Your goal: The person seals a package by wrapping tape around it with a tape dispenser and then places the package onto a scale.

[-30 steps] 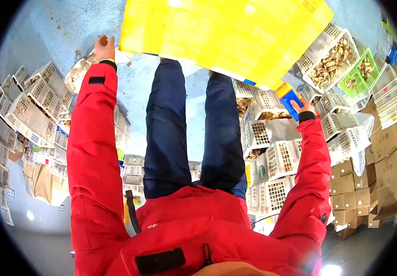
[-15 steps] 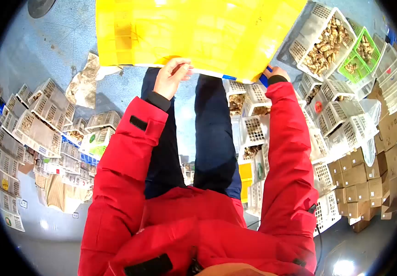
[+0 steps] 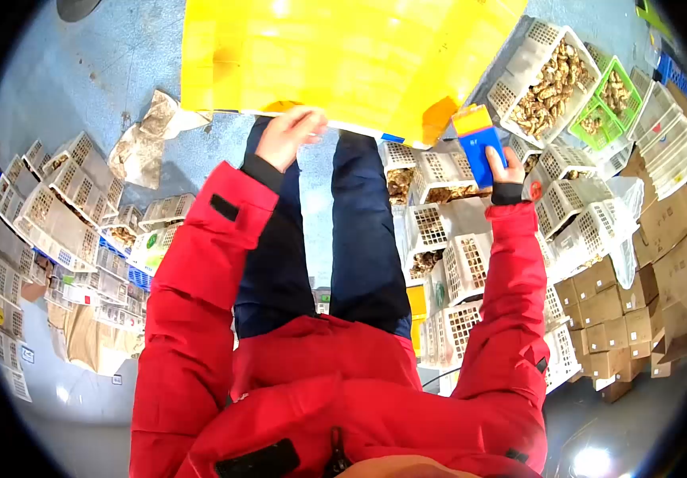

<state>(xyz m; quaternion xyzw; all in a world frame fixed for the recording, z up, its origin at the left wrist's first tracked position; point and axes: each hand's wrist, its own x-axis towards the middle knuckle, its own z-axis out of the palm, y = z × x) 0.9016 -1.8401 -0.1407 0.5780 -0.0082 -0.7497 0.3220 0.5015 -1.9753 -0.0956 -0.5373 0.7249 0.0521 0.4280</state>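
Note:
In front of my legs lies a large glossy yellow panel (image 3: 343, 60) with a pale near edge. My left hand (image 3: 289, 137) hovers by that edge, fingers loosely bent and slightly blurred, with nothing visible in them. Off the panel's right corner, my right hand (image 3: 505, 169) grips a flat blue box-like packet (image 3: 480, 154) with a yellow and orange end. Small white lettering marks its blue face, too small to read. Part of the packet is covered by my fingers.
At the upper right stand a white crate (image 3: 549, 84) of brown mushroom-like pieces and a green divided basket (image 3: 610, 103). White baskets (image 3: 447, 231) crowd below my right hand; more stacked baskets (image 3: 60, 215) line the left. Cardboard boxes (image 3: 610, 323) are at the far right.
My right hand has moved right and down, away from the panel's corner, with the blue packet now showing fully. My left hand has shifted slightly left.

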